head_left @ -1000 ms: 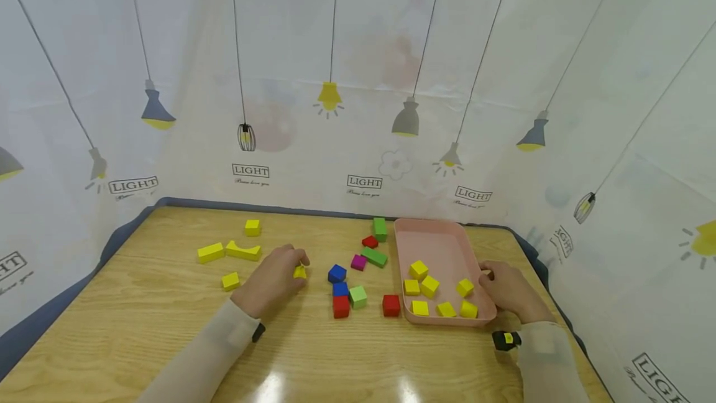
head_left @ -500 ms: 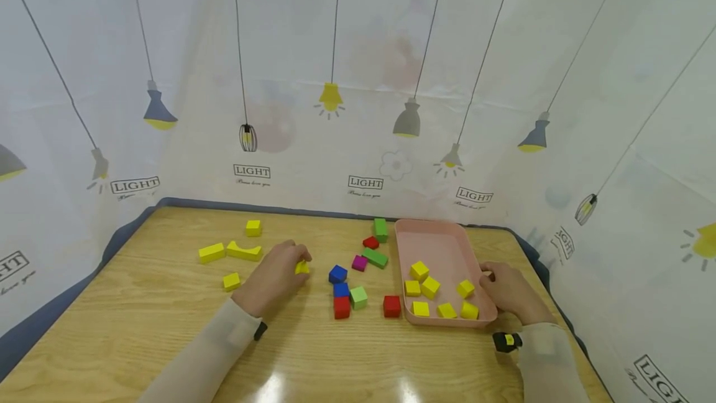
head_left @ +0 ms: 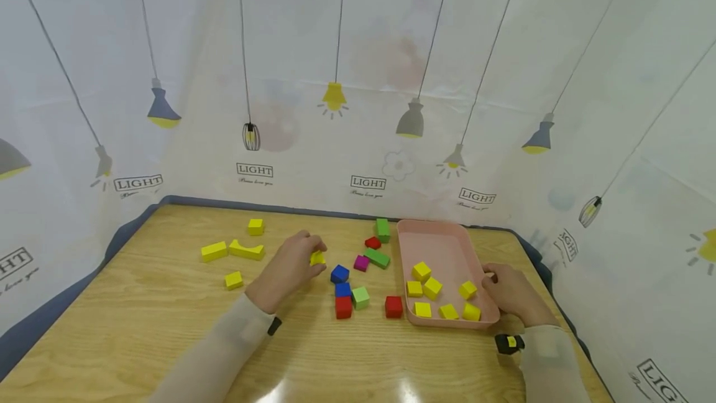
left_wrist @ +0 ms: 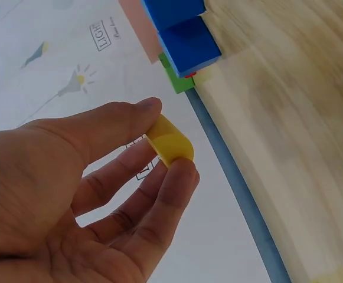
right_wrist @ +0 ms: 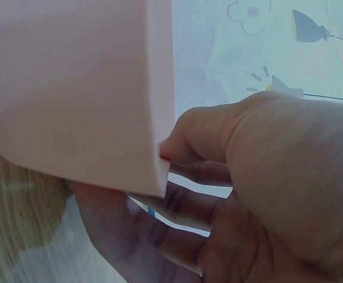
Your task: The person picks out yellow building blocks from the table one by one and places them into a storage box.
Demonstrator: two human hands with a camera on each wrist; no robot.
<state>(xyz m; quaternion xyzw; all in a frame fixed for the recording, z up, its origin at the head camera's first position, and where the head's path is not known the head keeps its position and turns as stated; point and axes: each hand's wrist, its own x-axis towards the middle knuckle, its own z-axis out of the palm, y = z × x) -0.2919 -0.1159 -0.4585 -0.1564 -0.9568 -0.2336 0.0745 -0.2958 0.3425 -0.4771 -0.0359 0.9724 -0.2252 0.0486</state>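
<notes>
Head view: pink tray point(head_left: 433, 244) on woodgrain table point(head_left: 313, 353); lamp-patterned backdrop point(head_left: 291, 30) behind.

Clock positions take 12 o'clock as the wall sheet point(head_left: 302, 148) behind the table point(head_left: 324, 353). The tray point(head_left: 433, 244) lies between 2 and 3 o'clock from table centre. Seven blocks point(head_left: 432, 288) rest inside, within the tray's 4-to-9 o'clock sector. The right hand point(head_left: 511, 294) is at the tray's 3-to-4 o'clock edge. The left hand point(head_left: 288, 269), with a small block point(head_left: 317, 259) in it, is at 10 o'clock from table centre. The arch block point(head_left: 247, 250) lies at that hand's 10 o'clock; a rectangular block point(head_left: 214, 252) lies just beside the arch block at 9 o'clock. Nine loose blocks point(head_left: 344, 308) lie between left hand and tray.
</notes>
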